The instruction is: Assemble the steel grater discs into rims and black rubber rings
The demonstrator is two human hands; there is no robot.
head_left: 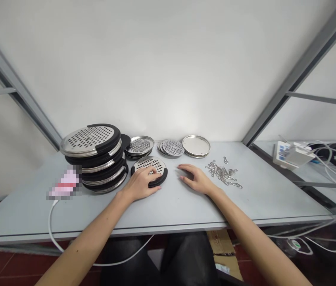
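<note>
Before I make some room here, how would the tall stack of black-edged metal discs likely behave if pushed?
The tall stack could tip or shed pieces: its discs sit unevenly, and the top disc seems to jut past the lowest. It would probably feel heavy to slide, with several metal layers.

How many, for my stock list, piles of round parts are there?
4: tall stack left, perforated plates beside it, fanned discs centre, plain trays right. Others may hide behind the first.

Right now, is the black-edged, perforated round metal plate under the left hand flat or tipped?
Flat: the plate lies face up on the grey table, left hand resting on it.
</note>
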